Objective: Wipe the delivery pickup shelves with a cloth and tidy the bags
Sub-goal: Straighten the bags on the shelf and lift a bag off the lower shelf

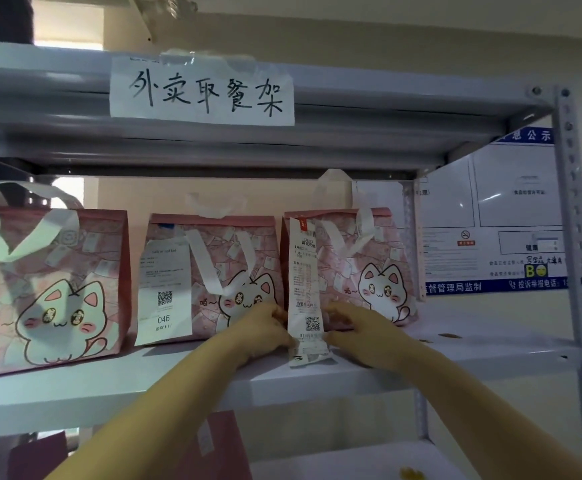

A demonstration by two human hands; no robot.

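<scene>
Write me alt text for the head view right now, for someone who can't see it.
Both hands, left hand and right hand, hold the base of the right-hand pink cat bag on a grey shelf, either side of its long receipt. Two more pink cat bags, the middle bag and the left bag, stand beside it under a handwritten paper sign.

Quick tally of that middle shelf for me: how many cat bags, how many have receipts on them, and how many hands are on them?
Pink cat bags: 3, left, middle, right
Receipts on bags: 2, a wide one on the middle bag, a long strip on the right bag
Hands at the right bag's base: 2, left hand, right hand
Total: 7
</scene>
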